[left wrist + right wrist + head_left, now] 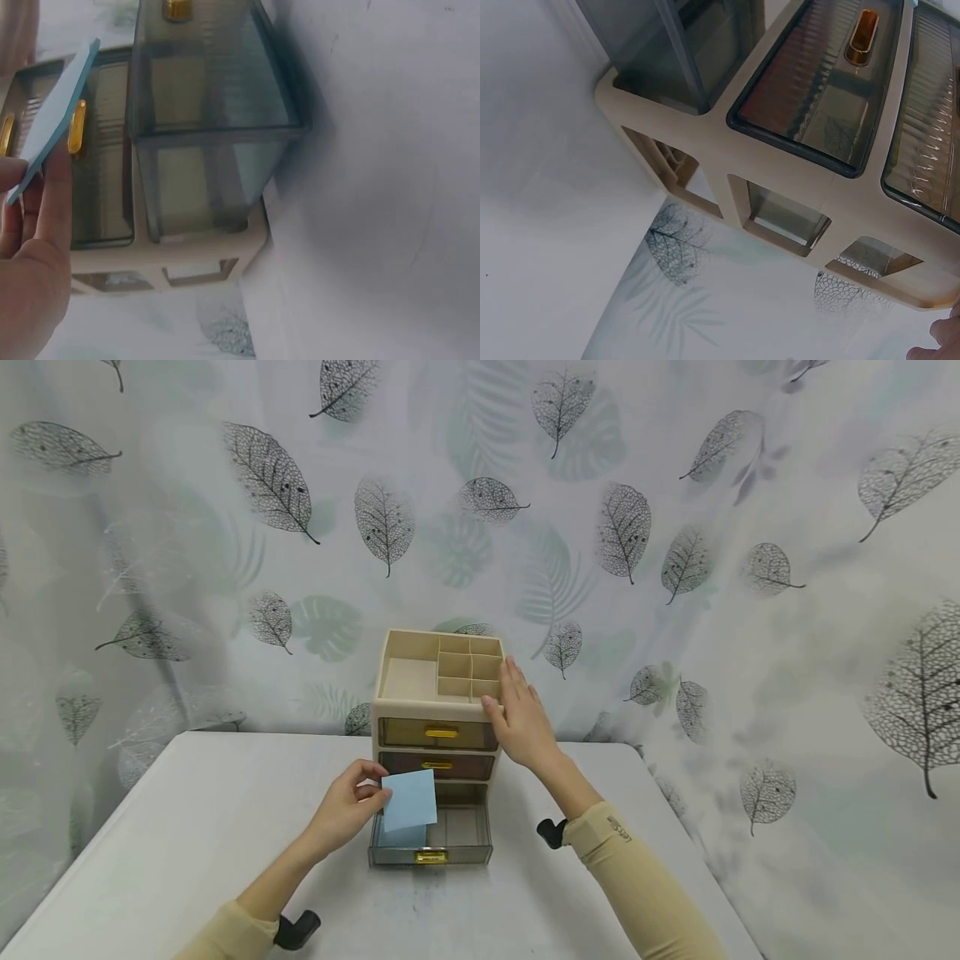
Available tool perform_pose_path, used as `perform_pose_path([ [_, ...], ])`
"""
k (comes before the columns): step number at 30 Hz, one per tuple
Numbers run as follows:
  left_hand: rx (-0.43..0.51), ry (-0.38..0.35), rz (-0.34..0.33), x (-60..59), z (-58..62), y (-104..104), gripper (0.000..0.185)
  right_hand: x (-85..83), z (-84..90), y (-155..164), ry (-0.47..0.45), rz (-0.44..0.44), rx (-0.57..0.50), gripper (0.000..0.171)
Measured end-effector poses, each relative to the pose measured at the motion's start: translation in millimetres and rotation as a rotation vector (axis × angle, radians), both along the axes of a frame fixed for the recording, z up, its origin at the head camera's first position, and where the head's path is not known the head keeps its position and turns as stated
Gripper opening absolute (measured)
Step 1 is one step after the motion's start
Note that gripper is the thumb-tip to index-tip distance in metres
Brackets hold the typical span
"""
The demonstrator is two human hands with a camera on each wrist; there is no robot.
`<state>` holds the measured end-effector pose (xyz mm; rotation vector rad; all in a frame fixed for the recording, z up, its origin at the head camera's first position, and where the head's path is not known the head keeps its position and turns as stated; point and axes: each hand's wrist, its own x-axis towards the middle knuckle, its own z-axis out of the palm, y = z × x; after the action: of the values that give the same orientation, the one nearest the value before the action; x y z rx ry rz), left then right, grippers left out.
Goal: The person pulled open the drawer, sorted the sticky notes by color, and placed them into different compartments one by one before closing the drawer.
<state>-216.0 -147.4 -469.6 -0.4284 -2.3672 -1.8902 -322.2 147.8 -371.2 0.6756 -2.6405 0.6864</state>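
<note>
A cream desktop drawer organizer [438,711] stands on the table with its bottom drawer [468,855] pulled out. Between thumb and fingers, my left hand [347,806] pinches a light-blue sticky note pad [409,797] by its left edge, tilted above the open drawer. The left wrist view shows the pad [56,112] nearly edge-on, in front of the closed drawers. More blue paper [403,837] lies in the drawer's left part, partly covered by the held pad. My right hand [525,718] rests against the organizer's upper right side, fingers straight.
Two closed smoky drawers with gold handles [441,732] sit above the open one. The organizer's top has one large compartment [411,678] and several small ones. A white table [247,810] extends around it, and a leaf-patterned curtain [480,527] hangs behind.
</note>
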Motion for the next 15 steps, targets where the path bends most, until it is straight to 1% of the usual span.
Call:
perform_pose_path([
  [4, -0.016, -0.004, -0.025, -4.1, -3.0, 9, 0.027, 0.5, 0.3, 0, 0.006, 0.0, -0.001, 0.074],
  [10, -0.042, 0.013, -0.068, -10.4, -7.6, 20, 0.028, 1.0, 0.9, -1, 0.022, 0.005, -0.005, 0.074],
  [15, -0.062, 0.006, -0.088, -15.0, -10.3, 30, 0.028, 0.4, -0.2, 0, 0.029, 0.006, -0.008, 0.074],
])
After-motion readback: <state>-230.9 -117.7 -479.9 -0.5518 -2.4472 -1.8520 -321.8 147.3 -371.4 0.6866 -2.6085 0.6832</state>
